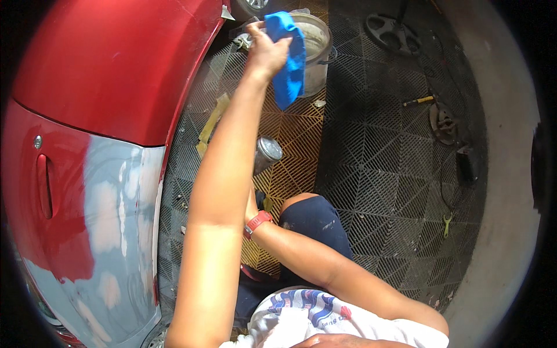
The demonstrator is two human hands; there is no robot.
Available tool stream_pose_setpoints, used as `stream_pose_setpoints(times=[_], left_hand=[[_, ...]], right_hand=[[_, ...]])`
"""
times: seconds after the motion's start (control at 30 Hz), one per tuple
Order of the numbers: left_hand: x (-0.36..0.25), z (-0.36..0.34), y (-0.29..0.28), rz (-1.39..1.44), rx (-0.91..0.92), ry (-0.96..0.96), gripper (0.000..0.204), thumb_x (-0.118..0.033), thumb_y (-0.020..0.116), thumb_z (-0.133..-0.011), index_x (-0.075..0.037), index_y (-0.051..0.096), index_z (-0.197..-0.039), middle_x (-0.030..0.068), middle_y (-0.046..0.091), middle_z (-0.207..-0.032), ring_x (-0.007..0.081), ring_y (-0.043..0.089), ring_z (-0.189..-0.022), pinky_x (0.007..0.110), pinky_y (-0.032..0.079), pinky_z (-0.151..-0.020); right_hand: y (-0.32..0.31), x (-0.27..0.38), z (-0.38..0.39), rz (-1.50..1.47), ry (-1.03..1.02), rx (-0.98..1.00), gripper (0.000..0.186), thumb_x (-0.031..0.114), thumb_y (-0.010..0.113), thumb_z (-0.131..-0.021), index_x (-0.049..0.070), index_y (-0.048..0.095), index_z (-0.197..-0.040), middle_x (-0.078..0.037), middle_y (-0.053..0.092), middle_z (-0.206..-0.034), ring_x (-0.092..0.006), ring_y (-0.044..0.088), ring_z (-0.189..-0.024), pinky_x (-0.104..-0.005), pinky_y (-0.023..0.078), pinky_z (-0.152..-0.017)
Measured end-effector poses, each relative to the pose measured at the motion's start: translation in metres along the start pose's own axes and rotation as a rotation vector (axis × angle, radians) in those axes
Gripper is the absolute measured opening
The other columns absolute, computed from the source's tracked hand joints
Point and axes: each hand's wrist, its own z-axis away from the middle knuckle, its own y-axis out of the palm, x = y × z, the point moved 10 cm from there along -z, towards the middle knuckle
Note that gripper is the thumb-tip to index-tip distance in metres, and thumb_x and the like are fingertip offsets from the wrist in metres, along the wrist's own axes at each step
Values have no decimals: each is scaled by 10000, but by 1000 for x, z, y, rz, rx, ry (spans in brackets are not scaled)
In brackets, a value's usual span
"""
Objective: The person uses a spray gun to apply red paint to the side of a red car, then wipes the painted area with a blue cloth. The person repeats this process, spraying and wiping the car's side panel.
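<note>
My left arm stretches far forward, and my left hand (266,53) is closed on a blue cloth (286,64). The cloth hangs down in front of a pale bucket (316,72), partly covering it; whether the two touch, I cannot tell. My right arm, with a red watch on its wrist, crosses toward the left. Only a sliver of my right hand (251,207) shows behind my left forearm, its fingers hidden. Close to it, a grey can (267,152) with a round top stands on the floor.
To the left is a red car (119,64) with grey, sanded patches on its panel (125,200). Strips of yellowish paper (212,123) lie beside it. On the right are a round stand base (391,33), a yellow-handled tool (419,101), a green wrench (447,225) and a wall (513,174).
</note>
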Motion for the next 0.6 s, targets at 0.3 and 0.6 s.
stream_pose_setpoints(times=[0.3, 0.6], left_hand=[[96, 15, 60, -279, 82, -190, 1095, -387, 790, -984, -43, 96, -1759, 342, 243, -1765, 448, 293, -1645, 533, 303, -1334], [80, 150, -291, -1184, -250, 298, 463, -282, 741, -999, -62, 711, -1405, 145, 681, -1482, 362, 569, -1443, 544, 374, -1264]], right_hand=[[33, 14, 5, 185, -215, 324, 523, 525, 552, -1133, 24, 673, -1225, -74, 734, -942, -152, 673, -733, -324, 495, -604], [92, 38, 7, 125, -32, 446, 726, 695, 443, -1131, 13, 685, -1088, -71, 734, -804, -104, 559, -484, -282, 388, -407]])
